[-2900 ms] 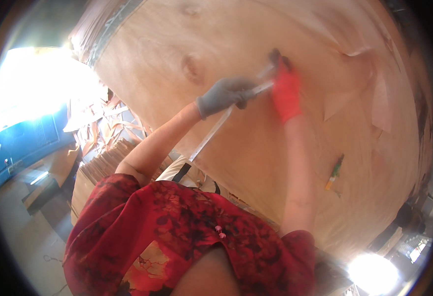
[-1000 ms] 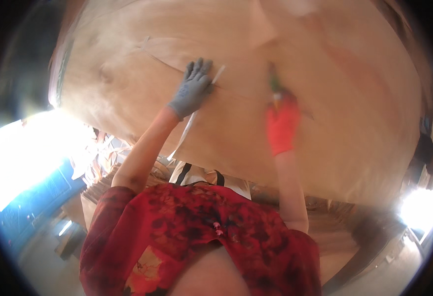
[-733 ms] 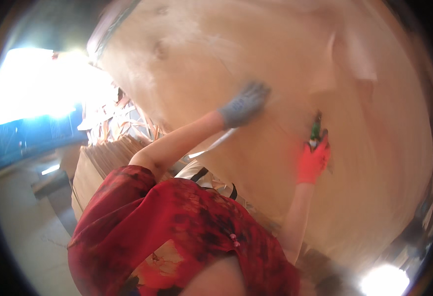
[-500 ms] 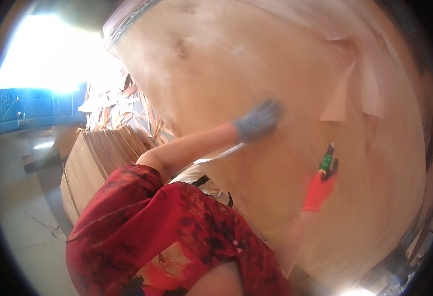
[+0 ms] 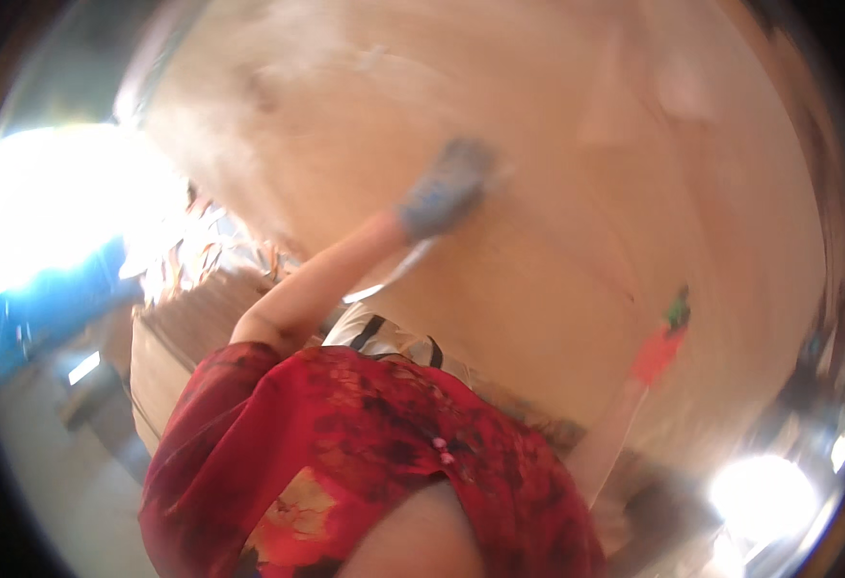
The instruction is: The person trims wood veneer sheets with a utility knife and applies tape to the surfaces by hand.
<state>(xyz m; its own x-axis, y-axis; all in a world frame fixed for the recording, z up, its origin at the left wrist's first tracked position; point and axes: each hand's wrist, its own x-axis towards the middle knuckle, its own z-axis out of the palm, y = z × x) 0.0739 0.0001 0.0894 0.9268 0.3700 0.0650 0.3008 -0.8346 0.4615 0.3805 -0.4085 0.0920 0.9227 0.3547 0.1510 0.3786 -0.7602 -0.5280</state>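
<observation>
A broad tan wood veneer sheet (image 5: 538, 250) fills most of the view in front of me. My left hand (image 5: 447, 188), in a grey glove, is stretched over the middle of the sheet, palm down; motion smears its fingers, which look extended with nothing held. Under that wrist shows a thin whitish edge (image 5: 384, 279). Farther right, my right hand (image 5: 659, 354) wears a red glove with dark fingertips. It is closed around a green-handled knife (image 5: 678, 308) that points away from me; its tip is too blurred to make out.
To the left stands a stack of veneer sheets (image 5: 186, 328), with torn veneer strips (image 5: 201, 246) heaped behind it. A blue surface (image 5: 56, 294) and a glaring bright area lie beyond. Pale veneer pieces (image 5: 615, 106) rest on the sheet's far right part. Another bright light shines at lower right.
The view has swung, so the sheet and stack appear shifted. My left hand appears farther left and higher; my right hand, still gripping the knife, appears slightly farther right. Blur has increased.
</observation>
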